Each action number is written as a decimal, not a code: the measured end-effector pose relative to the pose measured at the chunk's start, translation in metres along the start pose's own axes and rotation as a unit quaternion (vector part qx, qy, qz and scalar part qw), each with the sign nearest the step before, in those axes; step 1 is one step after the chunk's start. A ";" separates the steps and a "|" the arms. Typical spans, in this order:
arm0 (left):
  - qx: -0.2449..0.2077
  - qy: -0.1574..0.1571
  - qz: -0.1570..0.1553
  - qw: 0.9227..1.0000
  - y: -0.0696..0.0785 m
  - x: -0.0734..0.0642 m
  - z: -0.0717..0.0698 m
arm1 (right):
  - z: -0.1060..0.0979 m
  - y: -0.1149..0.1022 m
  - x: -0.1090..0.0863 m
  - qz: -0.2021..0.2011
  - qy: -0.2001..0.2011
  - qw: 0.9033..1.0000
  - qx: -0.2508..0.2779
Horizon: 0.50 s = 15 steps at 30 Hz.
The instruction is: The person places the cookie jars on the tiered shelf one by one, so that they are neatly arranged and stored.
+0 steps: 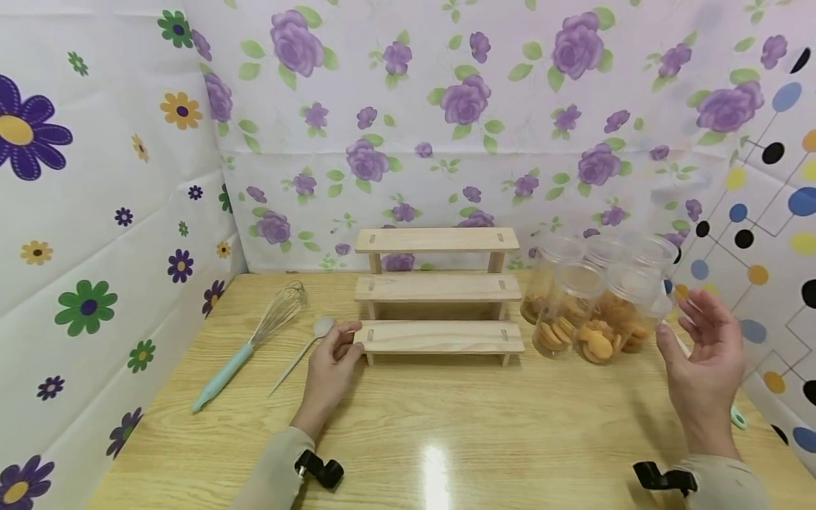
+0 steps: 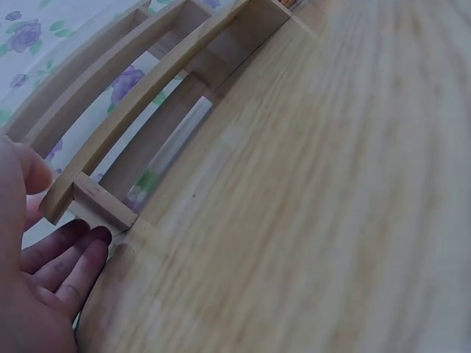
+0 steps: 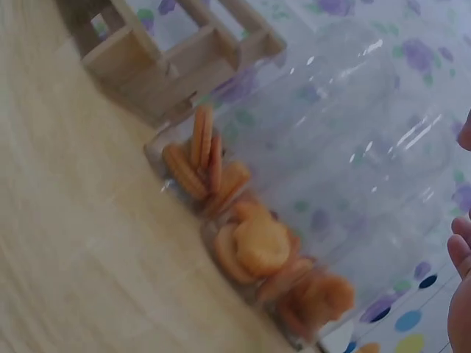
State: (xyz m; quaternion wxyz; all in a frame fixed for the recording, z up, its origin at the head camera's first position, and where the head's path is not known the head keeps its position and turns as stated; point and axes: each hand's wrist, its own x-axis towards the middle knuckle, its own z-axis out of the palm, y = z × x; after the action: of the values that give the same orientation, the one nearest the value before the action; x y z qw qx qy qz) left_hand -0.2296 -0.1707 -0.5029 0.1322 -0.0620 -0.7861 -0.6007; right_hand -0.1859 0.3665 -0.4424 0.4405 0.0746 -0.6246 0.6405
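A three-step wooden display rack (image 1: 440,336) stands at the back middle of the table. My left hand (image 1: 333,361) holds the left end of its lowest step, thumb at the front and fingers bent about the end; the left wrist view shows fingers (image 2: 70,268) by the rack's leg. To the rack's right, several clear jars (image 1: 579,283) stand upright in a cluster, with orange-brown biscuits (image 1: 597,341) in their bottoms. Just right of the jars hovers my right hand (image 1: 707,354), fingers parted and loosely bent, with nothing in it.
On the left lie a whisk (image 1: 229,372) with a pale blue handle and a long-handled spoon-like utensil (image 1: 298,363). A utensil with a mint-green end (image 1: 737,418) lies partly hidden behind the right hand. Flower-printed cloth (image 1: 408,142) rises behind the table.
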 end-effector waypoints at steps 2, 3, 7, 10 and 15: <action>0.004 -0.003 -0.006 1.000 0.000 0.001 -0.001 | -0.004 0.008 -0.001 0.026 0.007 1.000 -0.008; 0.008 -0.005 -0.009 1.000 0.001 0.001 -0.001 | -0.006 0.011 -0.002 0.036 0.009 0.999 -0.015; 0.012 -0.008 -0.019 1.000 0.001 0.002 -0.003 | -0.014 0.025 -0.004 0.077 0.013 0.997 -0.029; 0.007 -0.009 -0.024 1.000 0.000 0.002 -0.004 | -0.017 0.034 -0.006 0.101 0.003 0.994 -0.047; 0.002 -0.010 -0.026 1.000 0.000 0.001 -0.003 | -0.020 0.047 -0.010 0.117 -0.014 0.991 -0.058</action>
State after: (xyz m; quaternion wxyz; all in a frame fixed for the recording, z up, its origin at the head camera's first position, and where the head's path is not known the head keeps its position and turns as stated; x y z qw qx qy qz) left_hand -0.2298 -0.1739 -0.5017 0.1091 -0.0471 -0.7897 -0.6019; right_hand -0.2014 0.3868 -0.4877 0.3572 -0.0153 -0.6711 0.6495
